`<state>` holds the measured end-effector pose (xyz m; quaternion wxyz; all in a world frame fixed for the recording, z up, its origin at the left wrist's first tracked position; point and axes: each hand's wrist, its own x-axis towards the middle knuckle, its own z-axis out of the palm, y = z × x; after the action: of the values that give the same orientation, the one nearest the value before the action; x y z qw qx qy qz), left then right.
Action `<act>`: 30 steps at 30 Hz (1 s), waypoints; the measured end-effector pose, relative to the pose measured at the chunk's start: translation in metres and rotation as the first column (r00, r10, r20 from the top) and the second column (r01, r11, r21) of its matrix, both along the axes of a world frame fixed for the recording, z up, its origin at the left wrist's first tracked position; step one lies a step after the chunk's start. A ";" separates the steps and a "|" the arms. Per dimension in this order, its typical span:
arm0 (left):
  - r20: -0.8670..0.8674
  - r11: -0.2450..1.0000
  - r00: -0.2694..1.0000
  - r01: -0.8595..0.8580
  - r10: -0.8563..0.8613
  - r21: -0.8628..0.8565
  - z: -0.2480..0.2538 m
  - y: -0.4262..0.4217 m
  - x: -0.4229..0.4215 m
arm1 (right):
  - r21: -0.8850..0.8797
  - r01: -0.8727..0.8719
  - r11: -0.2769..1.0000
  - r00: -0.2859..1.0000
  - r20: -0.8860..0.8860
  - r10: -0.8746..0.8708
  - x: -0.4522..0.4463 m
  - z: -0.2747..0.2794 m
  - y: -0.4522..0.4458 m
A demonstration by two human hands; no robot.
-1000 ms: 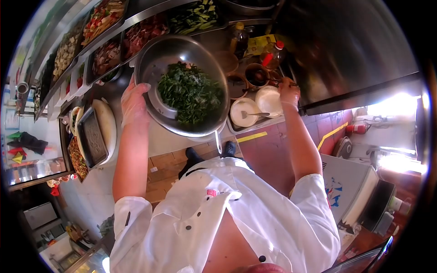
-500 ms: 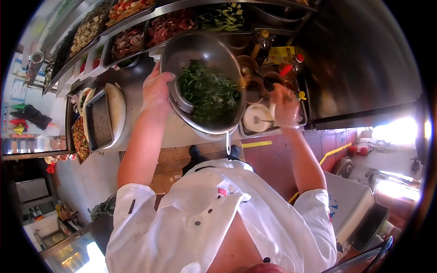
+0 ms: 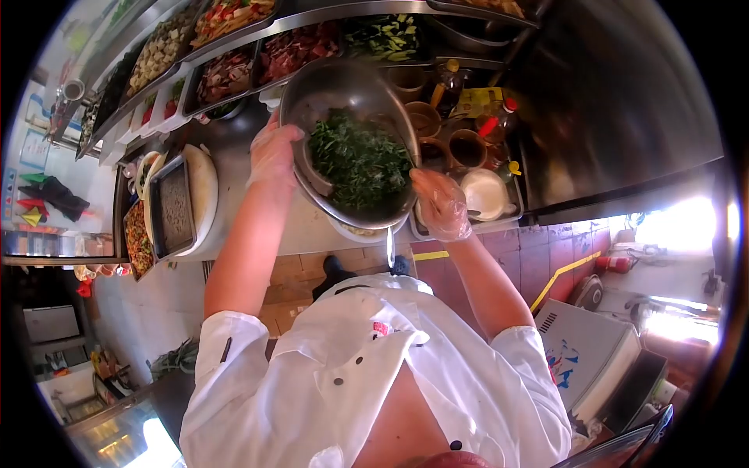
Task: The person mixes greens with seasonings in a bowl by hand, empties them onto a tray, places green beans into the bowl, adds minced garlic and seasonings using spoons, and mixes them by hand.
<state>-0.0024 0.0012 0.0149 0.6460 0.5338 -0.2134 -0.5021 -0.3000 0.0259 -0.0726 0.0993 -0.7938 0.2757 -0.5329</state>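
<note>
A large steel bowl (image 3: pixel 351 82) with chopped green leaves (image 3: pixel 359 160) in it is tilted above the counter. My left hand (image 3: pixel 275 152), in a clear glove, grips the bowl's left rim, thumb over the edge. At the right rim is my gloved right hand (image 3: pixel 442 204), fingers closed on the bowl's edge. Just right of that hand lies a bowl of white powder (image 3: pixel 485 195) in a tray of seasoning containers. Beneath the steel bowl, a pale round dish is mostly hidden.
Dark sauce pots (image 3: pixel 466 148), an oil bottle (image 3: pixel 449 86) and a red-capped bottle (image 3: pixel 499 121) stand at the right. Pans of sliced meat (image 3: pixel 296 51) and cut greens (image 3: pixel 382 35) line the back. A rectangular metal tray (image 3: pixel 172 207) is at the left.
My right hand has moved left from the seasoning containers to the bowl's right rim and closed on it. My left hand still holds the bowl, now slightly farther right in view.
</note>
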 end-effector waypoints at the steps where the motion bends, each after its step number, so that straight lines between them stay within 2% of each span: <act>1: -0.023 1.000 1.000 -0.004 0.003 -0.011 0.001 0.002 -0.001 | -0.017 -0.008 1.000 1.000 -0.009 0.008 -0.001 -0.002 -0.002; 6: -0.084 1.000 0.996 0.003 -0.003 -0.007 -0.006 0.016 0.015 | -0.008 0.001 1.000 0.999 -0.049 -0.001 -0.004 0.005 0.000; 9: -0.040 0.987 0.989 -0.142 0.145 0.074 -0.003 0.030 0.017 | -0.056 -0.019 0.998 1.000 0.004 0.020 0.001 -0.004 -0.001; 12: -0.056 0.985 0.987 -0.145 0.151 0.092 -0.018 0.038 0.036 | -0.125 -0.045 0.991 0.999 -0.019 0.043 0.006 -0.003 -0.001; 14: -0.103 0.989 0.985 -0.133 0.140 0.067 -0.023 0.046 0.044 | -0.118 -0.037 0.992 0.997 -0.074 0.028 0.008 0.004 0.004; 17: -0.157 0.990 0.978 -0.127 0.136 0.067 -0.029 0.060 0.050 | 0.006 -0.048 0.999 0.987 -0.151 0.049 0.015 0.005 0.008; 20: -0.215 0.977 0.955 -0.189 0.206 0.099 -0.044 0.072 0.066 | -0.001 -0.066 0.998 0.989 -0.130 0.065 0.018 0.004 0.014; 23: -0.270 0.971 0.934 -0.209 0.232 0.113 -0.056 0.086 0.086 | 0.239 -0.035 0.970 0.992 -0.111 0.063 0.028 0.003 0.020; 25: -0.291 0.975 0.931 -0.202 0.219 0.088 -0.055 0.095 0.088 | 0.592 -0.110 0.798 0.967 0.249 -0.051 0.034 -0.009 0.023; 26: -0.294 0.976 0.931 -0.208 0.217 0.063 -0.051 0.102 0.088 | 0.710 -0.203 0.674 0.902 0.403 -0.152 0.033 -0.012 0.022; 27: -0.281 0.970 0.929 -0.225 0.242 0.090 -0.056 0.106 0.095 | 0.811 -0.174 0.559 0.857 0.404 -0.320 0.028 0.000 0.015; 29: -0.278 0.954 0.913 -0.273 0.298 0.126 -0.057 0.119 0.103 | 0.802 -0.220 0.555 0.719 0.518 -0.463 -0.005 -0.009 -0.010; 30: -0.276 0.943 0.904 -0.299 0.328 0.142 -0.058 0.125 0.108 | 0.803 -0.144 0.578 0.700 0.495 -0.514 -0.028 -0.021 -0.023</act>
<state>0.1053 0.1262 -0.0428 0.7165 0.5107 -0.0013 -0.4752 -0.3276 0.0028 -0.0938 0.4745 -0.3680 0.5140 -0.6126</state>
